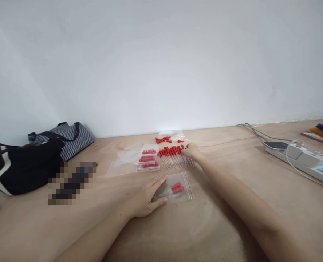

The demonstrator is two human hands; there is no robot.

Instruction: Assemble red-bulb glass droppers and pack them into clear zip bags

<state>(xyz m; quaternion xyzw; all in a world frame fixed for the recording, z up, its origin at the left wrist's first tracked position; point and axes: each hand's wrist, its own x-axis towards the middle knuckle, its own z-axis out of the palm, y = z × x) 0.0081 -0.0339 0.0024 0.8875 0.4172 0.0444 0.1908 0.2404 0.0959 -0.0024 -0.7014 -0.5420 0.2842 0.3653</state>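
Note:
My left hand (152, 193) lies on a clear zip bag (187, 194), thumb and fingers spread over its left part. Inside the bag are two droppers with red rubber bulbs (177, 187); their clear tubes point toward my palm. Farther off, my right hand (192, 151) reaches the right end of a row of red-bulbed droppers (170, 151) with clear tubes. Its fingers are closed at a red bulb there, and the fingertips are partly hidden. Left of the row, several filled bags of red-bulbed droppers (148, 159) overlap in a stack.
Loose red bulbs (164, 139) lie by a clear bag near the wall. Flat clear bags (120, 165) spread left of the stack. A black bag (35, 165) and a striped bag (75, 140) stand at left. A power strip (308, 165) with cables lies at right.

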